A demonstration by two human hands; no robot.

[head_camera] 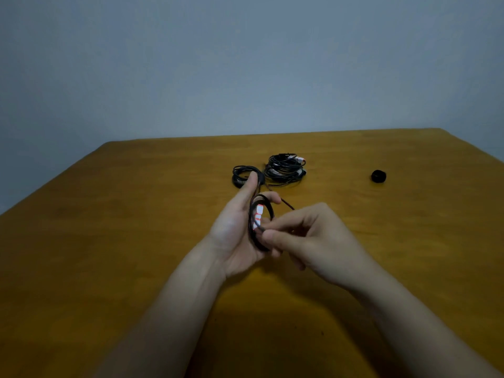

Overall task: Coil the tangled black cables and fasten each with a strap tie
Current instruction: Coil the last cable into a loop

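My left hand (237, 225) holds a small coil of black cable (255, 230) wound around its fingers, thumb raised; white connector pieces with red marks show inside the loop. My right hand (305, 238) pinches the cable at the coil's lower right side, and a loose black end (287, 204) sticks out beyond it. Farther back on the wooden table (136, 214) lie a small black coil (242, 174), partly behind my left thumb, and a larger bundle of black cables (285, 169) with white and red connectors.
A small black roll, likely strap tie (378, 176), sits on the table at the right, well apart from the cables. The table's far edge meets a plain grey wall (245, 64).
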